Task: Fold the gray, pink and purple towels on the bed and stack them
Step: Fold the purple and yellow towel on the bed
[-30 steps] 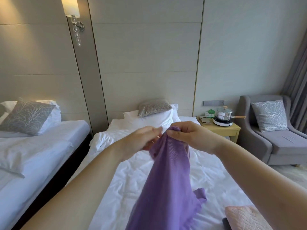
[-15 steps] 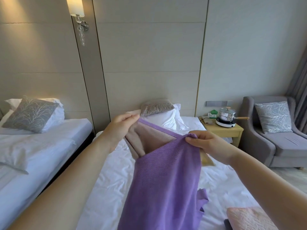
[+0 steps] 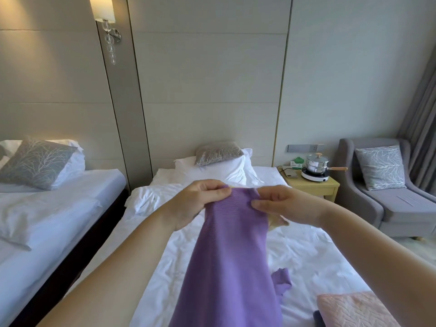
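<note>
While left hand (image 3: 203,200) and right hand (image 3: 282,204) pinch purple towel (image 3: 232,256) top edge above bed (image 3: 306,256), fold is mid-step; next, lay it flat beside pink towel (image 3: 354,310)

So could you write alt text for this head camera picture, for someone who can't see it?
Two bare hands, left hand and right hand, pinch the top edge of a purple towel held up over a white bed. A folded pink towel lies at the lower right.
</note>
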